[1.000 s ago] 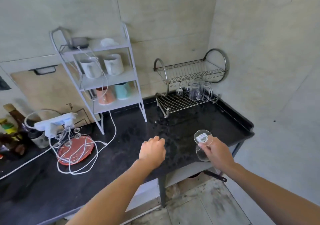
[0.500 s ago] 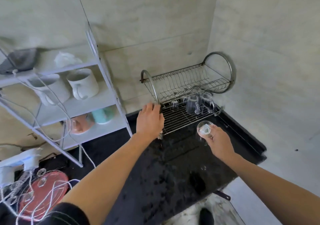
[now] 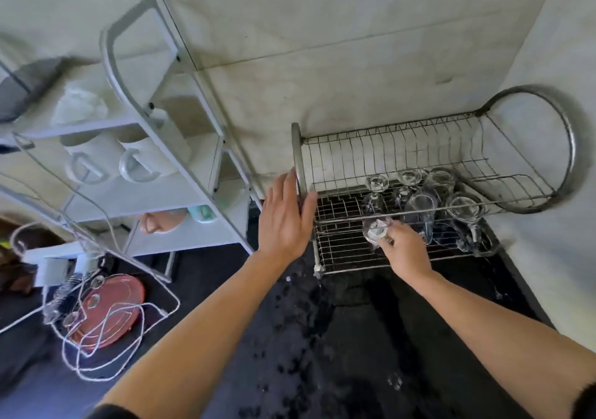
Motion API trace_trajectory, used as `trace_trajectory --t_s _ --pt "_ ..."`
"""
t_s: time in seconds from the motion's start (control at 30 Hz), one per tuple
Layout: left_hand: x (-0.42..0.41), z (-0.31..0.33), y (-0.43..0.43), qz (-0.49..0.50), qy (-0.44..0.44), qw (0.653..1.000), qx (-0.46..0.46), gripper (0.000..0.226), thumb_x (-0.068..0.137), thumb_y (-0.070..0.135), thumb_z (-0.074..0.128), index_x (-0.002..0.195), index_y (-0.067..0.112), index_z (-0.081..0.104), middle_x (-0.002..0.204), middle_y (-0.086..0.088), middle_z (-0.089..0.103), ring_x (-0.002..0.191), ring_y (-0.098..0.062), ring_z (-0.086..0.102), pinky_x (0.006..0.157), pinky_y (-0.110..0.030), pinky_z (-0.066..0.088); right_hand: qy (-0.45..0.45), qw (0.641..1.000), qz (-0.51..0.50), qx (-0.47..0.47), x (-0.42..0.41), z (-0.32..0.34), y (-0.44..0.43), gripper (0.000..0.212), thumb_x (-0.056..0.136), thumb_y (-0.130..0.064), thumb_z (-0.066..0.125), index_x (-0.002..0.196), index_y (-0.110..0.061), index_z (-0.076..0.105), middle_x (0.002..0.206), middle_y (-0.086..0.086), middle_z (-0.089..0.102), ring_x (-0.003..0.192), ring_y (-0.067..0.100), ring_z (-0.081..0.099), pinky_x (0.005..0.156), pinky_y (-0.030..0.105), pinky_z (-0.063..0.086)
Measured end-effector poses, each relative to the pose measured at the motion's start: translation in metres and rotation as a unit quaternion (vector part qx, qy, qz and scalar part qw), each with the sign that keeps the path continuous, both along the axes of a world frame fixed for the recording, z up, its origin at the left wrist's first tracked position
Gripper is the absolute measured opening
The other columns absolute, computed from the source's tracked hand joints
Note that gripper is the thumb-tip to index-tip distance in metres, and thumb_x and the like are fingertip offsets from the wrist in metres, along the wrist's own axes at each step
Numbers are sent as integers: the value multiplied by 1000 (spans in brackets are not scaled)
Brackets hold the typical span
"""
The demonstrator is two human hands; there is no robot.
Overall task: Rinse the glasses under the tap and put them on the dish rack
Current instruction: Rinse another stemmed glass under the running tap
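Note:
A two-tier wire dish rack [image 3: 342, 250] stands on the black counter against the wall. Several clear glasses [image 3: 422, 205] sit upside down on its lower tier, toward the right. My right hand [image 3: 403, 250] grips a clear stemmed glass [image 3: 375, 229] with a white label on its base, held over the lower tier just left of the other glasses. My left hand [image 3: 285, 218] has straight fingers and touches the rack's left end hoop.
A white shelf unit [image 3: 180, 173] with mugs stands left of the rack. A red round lid [image 3: 109, 309] tangled with white cable lies at the left on the counter [image 3: 322, 338], which is wet. The counter's right edge meets the wall.
My right hand has carried the glass forward from the counter's front edge to over the rack's lower tier. My left hand has moved up from the counter to the rack's left hoop.

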State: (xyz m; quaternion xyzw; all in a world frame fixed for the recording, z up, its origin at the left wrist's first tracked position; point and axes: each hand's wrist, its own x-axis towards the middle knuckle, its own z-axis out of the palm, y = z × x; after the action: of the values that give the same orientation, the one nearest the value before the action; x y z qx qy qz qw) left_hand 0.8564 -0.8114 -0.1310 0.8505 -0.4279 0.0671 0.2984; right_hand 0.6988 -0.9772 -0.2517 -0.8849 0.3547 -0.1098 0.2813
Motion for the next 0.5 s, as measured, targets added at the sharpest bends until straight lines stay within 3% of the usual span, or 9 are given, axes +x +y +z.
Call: trace_trajectory --t_s 0.1,0.2,0.3,0.37,0.5 --pt "-4 2 -12 25 27 999 -15 59 100 43 31 146 7 29 141 -13 45 126 -30 46 101 -41 40 -54 997 -38 50 17 -2 -18 5 89 -11 67 83 -10 67 89 2 65 82 25 60 69 21 36" --pt "-6 2 -20 41 41 998 -29 60 101 38 34 151 8 19 150 -15 36 130 -36 44 98 -49 44 -74 995 -60 43 30 -14 -36 27 89 -9 62 71 -24 50 76 -8 53 73 21 53 62 20 27" --pt "-6 -3 -22 45 36 997 -49 62 98 36 33 150 5 21 148 -17 38 124 -36 49 87 -44 50 -69 995 -63 36 34 -29 -46 9 88 -15 66 81 -10 68 79 -2 59 76 23 59 65 20 33" --pt "-7 -5 -24 46 34 997 -57 62 98 36 33 150 4 21 148 -18 38 116 -39 56 79 -41 51 -76 994 -63 52 34 -32 -48 12 89 -17 67 87 -6 70 80 -2 58 75 20 56 63 15 29" --pt "-7 -8 -24 37 30 997 -68 62 98 36 32 150 6 19 148 -18 40 108 -41 61 71 -38 52 -53 996 -62 45 32 -39 -47 21 91 -31 63 101 -15 70 95 3 69 90 26 63 74 31 47"
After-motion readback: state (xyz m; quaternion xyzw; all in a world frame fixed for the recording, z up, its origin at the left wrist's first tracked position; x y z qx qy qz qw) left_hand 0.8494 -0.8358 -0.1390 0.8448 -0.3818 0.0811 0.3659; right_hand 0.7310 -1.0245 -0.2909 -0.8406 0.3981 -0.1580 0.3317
